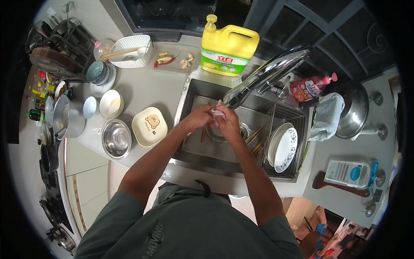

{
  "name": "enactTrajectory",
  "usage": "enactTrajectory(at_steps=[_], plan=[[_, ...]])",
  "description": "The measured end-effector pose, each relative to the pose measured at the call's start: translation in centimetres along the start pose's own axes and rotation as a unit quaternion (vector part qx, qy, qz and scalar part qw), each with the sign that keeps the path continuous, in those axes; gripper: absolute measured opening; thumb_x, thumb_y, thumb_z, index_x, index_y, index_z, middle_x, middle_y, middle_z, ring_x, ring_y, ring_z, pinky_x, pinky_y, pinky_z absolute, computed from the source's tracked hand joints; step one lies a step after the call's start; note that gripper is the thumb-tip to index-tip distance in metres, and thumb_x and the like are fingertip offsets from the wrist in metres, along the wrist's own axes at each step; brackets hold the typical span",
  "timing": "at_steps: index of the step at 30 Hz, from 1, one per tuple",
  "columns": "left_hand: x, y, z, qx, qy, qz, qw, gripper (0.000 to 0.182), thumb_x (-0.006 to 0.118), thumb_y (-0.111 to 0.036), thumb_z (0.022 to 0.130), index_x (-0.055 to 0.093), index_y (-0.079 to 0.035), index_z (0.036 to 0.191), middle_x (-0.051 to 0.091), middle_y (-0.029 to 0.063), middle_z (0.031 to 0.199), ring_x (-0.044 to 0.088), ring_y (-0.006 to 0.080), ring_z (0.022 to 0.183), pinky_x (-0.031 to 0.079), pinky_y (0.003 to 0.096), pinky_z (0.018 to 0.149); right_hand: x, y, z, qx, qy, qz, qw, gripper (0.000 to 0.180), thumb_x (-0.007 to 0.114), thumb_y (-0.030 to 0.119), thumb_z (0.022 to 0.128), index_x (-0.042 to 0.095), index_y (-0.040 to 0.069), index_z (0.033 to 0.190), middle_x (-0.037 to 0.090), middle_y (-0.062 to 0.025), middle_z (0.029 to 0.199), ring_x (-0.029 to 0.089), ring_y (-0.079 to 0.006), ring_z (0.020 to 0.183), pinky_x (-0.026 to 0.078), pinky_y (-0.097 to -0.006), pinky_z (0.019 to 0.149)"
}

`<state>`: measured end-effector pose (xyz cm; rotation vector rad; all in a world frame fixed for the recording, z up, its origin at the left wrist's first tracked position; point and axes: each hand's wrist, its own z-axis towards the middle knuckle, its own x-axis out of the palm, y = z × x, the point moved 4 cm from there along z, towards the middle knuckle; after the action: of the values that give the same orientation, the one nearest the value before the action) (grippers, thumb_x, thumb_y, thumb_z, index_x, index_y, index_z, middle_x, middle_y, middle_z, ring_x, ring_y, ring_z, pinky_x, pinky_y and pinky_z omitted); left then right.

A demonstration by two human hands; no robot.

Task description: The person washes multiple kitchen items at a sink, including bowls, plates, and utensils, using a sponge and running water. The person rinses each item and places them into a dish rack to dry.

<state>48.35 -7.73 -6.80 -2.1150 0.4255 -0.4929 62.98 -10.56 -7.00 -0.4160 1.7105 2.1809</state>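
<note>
Over the stainless steel sink (207, 155), my left hand (200, 117) and my right hand (229, 124) both grip a crumpled pale cloth (218, 113). They are just below the head of the chrome faucet (270, 74). Beneath my hands a round metal bowl (216, 136), partly hidden by them, lies in the basin. Chopsticks (255, 137) lie to its right, and more thin sticks show to its left. Two white plates, the front one with a floral rim (286, 150), lean in a wire rack (296, 118) at the sink's right side.
Left of the sink are a bear-print dish (149, 127), a steel bowl (116, 139) and a cream bowl (111, 103). A yellow detergent jug (228, 48) stands behind the sink. To the right are a pink bottle (310, 86), a draped cloth (328, 116), a wok (352, 110) and a grater (347, 173).
</note>
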Motion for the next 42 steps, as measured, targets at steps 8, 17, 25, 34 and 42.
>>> enactTrajectory(at_steps=[8, 17, 25, 34, 42], plan=[[1.3, 1.2, 0.7, 0.051, -0.056, -0.124, 0.989, 0.014, 0.059, -0.001, 0.090, 0.065, -0.006, 0.102, 0.065, 0.0023, 0.088, 0.059, 0.0105, 0.068, 0.041, 0.0220, 0.058, 0.0, -0.1, 1.2, 0.166, -0.058, -0.087, 0.981, 0.018, 0.056, 0.010, 0.094, 0.057, 0.005, 0.111, 0.065, -0.0199, 0.100, 0.067, -0.0341, 0.087, 0.053, -0.0418, 0.074], [1.2, 3.7, 1.9, 0.049, -0.076, -0.222, 0.971, 0.016, 0.061, -0.005, 0.092, 0.064, -0.004, 0.108, 0.066, 0.0037, 0.090, 0.061, 0.0108, 0.075, 0.048, 0.0242, 0.064, 0.9, -1.3, -1.3, 0.253, -0.200, 0.302, 0.897, 0.021, 0.062, 0.022, 0.097, 0.055, 0.005, 0.107, 0.059, -0.0045, 0.087, 0.055, -0.0123, 0.075, 0.047, -0.0303, 0.065], [3.1, 0.4, 0.9, 0.096, -0.135, -0.241, 0.956, 0.023, 0.067, -0.001, 0.086, 0.063, -0.002, 0.110, 0.066, 0.0055, 0.085, 0.063, 0.0136, 0.070, 0.051, 0.0271, 0.057, 0.4, -2.1, -1.9, 0.205, -0.152, 0.154, 0.955, 0.028, 0.062, 0.028, 0.097, 0.062, 0.001, 0.103, 0.068, -0.0126, 0.095, 0.063, -0.0234, 0.084, 0.049, -0.0355, 0.078], [2.7, -1.0, 2.7, 0.172, -0.253, 0.107, 0.946, 0.008, 0.069, -0.010, 0.086, 0.063, -0.006, 0.088, 0.065, 0.0049, 0.077, 0.063, 0.0126, 0.066, 0.051, 0.0284, 0.056, -0.1, -0.1, -4.3, 0.194, -0.260, 0.236, 0.916, 0.016, 0.074, 0.010, 0.088, 0.059, 0.005, 0.088, 0.061, -0.0023, 0.085, 0.056, -0.0102, 0.076, 0.047, -0.0273, 0.069], [2.0, -1.2, 3.4, 0.081, -0.160, -0.010, 0.984, 0.013, 0.073, -0.013, 0.080, 0.066, -0.005, 0.087, 0.067, 0.0036, 0.078, 0.062, 0.0117, 0.064, 0.044, 0.0263, 0.051, 0.5, 0.5, -2.1, 0.189, -0.176, 0.141, 0.956, 0.018, 0.060, -0.007, 0.088, 0.049, 0.007, 0.092, 0.063, -0.0051, 0.088, 0.063, -0.0116, 0.075, 0.053, -0.0273, 0.052]])
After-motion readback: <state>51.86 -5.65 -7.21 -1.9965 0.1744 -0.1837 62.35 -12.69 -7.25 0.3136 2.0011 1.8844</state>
